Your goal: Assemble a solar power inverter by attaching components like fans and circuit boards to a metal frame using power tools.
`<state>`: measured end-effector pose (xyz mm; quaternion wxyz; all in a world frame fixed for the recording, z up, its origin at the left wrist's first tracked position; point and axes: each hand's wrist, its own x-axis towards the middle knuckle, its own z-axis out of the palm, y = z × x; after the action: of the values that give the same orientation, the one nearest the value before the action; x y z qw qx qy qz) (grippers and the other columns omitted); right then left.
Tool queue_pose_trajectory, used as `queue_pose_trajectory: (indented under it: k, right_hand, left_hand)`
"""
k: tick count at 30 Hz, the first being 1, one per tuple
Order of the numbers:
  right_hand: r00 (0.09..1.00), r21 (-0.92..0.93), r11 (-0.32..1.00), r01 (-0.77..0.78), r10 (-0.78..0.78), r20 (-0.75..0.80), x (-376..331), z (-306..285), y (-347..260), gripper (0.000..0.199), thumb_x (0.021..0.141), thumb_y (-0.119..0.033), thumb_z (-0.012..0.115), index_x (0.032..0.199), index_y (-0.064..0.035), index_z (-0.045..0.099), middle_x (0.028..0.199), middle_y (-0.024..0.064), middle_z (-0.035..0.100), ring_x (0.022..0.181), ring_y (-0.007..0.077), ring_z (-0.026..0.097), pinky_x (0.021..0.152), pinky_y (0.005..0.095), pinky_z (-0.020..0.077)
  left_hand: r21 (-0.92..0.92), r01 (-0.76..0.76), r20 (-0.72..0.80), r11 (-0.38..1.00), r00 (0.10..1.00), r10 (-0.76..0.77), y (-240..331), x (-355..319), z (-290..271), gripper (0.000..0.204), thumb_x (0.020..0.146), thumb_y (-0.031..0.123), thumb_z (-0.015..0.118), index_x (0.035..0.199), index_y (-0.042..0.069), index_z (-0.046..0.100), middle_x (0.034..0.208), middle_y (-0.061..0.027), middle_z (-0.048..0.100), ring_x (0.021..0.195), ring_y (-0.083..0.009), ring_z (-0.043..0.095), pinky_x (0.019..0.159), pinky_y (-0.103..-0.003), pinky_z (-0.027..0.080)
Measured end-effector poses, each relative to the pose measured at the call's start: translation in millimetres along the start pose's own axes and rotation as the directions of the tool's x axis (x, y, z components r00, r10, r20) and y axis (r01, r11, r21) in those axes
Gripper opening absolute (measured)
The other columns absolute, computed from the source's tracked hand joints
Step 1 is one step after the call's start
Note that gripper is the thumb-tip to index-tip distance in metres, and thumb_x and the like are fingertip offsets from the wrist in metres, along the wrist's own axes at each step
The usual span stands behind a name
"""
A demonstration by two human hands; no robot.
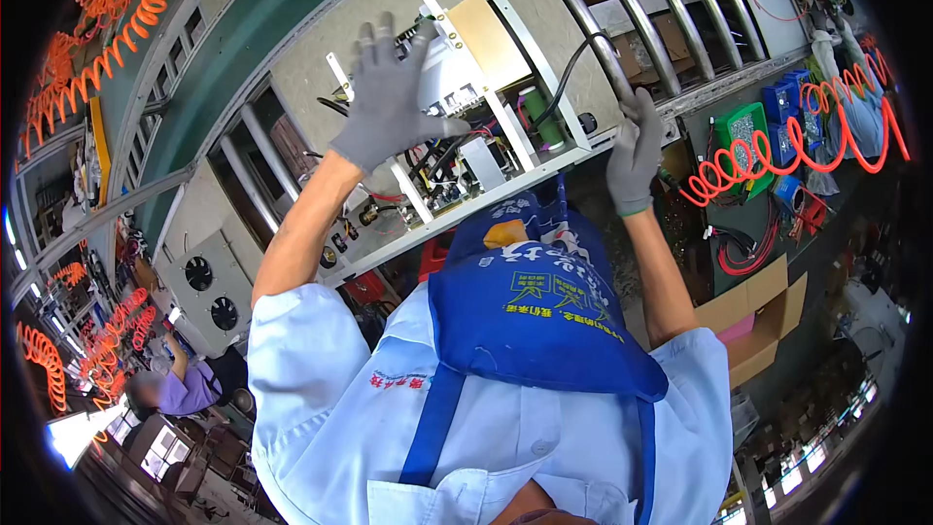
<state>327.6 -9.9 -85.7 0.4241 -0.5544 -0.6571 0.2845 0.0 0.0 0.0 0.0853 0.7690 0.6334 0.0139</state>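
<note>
Open-framed electrical unit (483, 163) at twelve o'clock on a pale board (303, 63), twin-fan panel (212, 279) near nine, gloved left hand (382, 102) spread over the unit at eleven, gloved right hand (632, 160) at two, open, fingers extended, red coiled hose (799, 149) near three.

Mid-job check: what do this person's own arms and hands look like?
The left hand and right hand wear grey, close-fitting gloves ending at the wrist; the right one's cuff has a greenish edge. The forearms are bare up to loose, light blue short sleeves.
</note>
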Motion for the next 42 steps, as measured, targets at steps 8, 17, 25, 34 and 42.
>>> queue_pose_trajectory:
  k: [8,17,25,34,42]
  right_hand:
    - [0.681,-0.937,0.338,0.093,0.665,0.307,-33,-89,203,0.035,0.077,-0.032,0.061,0.099,-0.0040,0.061,0.097,0.0197,0.064,0.092,0.0385,0.062,0.080,0.0478,0.0506]
    - [0.240,-0.670,0.419,-0.613,0.907,0.347,-44,-75,282,0.038,0.076,-0.028,0.068,0.099,0.0004,0.060,0.077,0.0156,0.064,0.061,0.0281,0.068,0.050,0.0380,0.0539]
    - [0.233,-0.541,0.426,-0.725,0.891,0.390,-115,-92,244,0.039,0.067,-0.013,0.070,0.097,0.0071,0.054,0.077,0.0170,0.062,0.058,0.0240,0.063,0.043,0.0355,0.0490]
    - [0.521,-0.388,0.741,-0.548,0.665,0.535,-211,-130,58,0.046,0.071,-0.034,0.069,0.102,-0.0007,0.061,0.089,0.0213,0.065,0.084,0.0334,0.065,0.075,0.0401,0.0500]
    - [0.662,-0.250,0.878,-0.409,0.474,0.580,-216,-136,-19,0.044,0.072,-0.036,0.071,0.095,-0.0009,0.061,0.084,0.0197,0.065,0.079,0.0353,0.064,0.071,0.0423,0.0488]
  left_hand:
    - [-0.701,-0.316,-0.258,0.639,0.948,0.186,92,-96,-15,0.028,0.072,0.010,0.072,0.097,0.002,0.062,0.086,-0.0132,0.063,0.075,-0.0295,0.062,0.065,-0.037,0.049]
    - [-0.405,0.379,0.083,0.832,0.922,-0.379,116,-150,275,0.025,0.084,0.029,0.063,0.092,0.006,0.065,0.081,-0.0162,0.065,0.074,-0.0335,0.063,0.069,-0.042,0.050]
    - [-0.367,0.655,0.117,0.661,0.737,-0.665,115,-125,338,0.021,0.084,0.024,0.057,0.099,0.012,0.064,0.098,-0.0136,0.065,0.092,-0.0349,0.060,0.080,-0.045,0.048]
    - [-0.673,0.507,0.102,0.538,0.785,-0.612,158,-124,267,0.018,0.084,0.019,0.061,0.096,0.006,0.063,0.087,-0.0154,0.066,0.075,-0.0298,0.065,0.066,-0.039,0.051]
    - [-0.853,0.293,0.414,-0.432,0.884,-0.217,203,-139,175,0.018,0.094,0.020,0.057,0.090,0.004,0.065,0.073,-0.0020,0.061,0.058,-0.0081,0.055,0.052,-0.021,0.043]
